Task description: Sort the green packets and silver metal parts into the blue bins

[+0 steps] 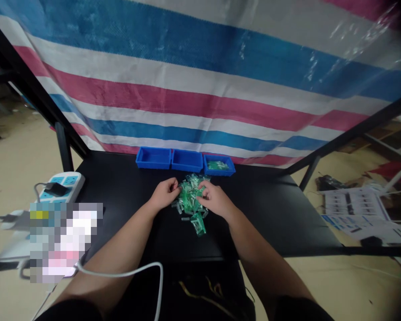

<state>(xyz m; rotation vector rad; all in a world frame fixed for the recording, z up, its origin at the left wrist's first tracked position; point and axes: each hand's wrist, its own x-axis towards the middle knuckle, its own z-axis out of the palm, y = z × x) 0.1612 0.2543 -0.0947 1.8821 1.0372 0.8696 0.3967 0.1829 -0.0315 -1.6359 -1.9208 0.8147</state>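
Observation:
A loose pile of small clear-and-green plastic packets (189, 200) lies on the black table in front of me. At the pile's left edge is my left hand (165, 195), its fingers curled and the thumb drawn in against them. Whatever is between those fingertips is too small to make out. My right hand (216, 200) reaches over the right side of the pile, fingers bent and apart, with the tips touching the packets. One green packet (198, 224) lies at the near edge of the pile, closer to me.
Behind the pile stand a left blue bin (153, 167), a middle blue bin (187, 168) and a right blue bin (219, 172) holding green packets. A power strip (74, 182) sits at the left. A white cable (120, 274) crosses near my left forearm. Striped sheeting (200, 102) hangs behind.

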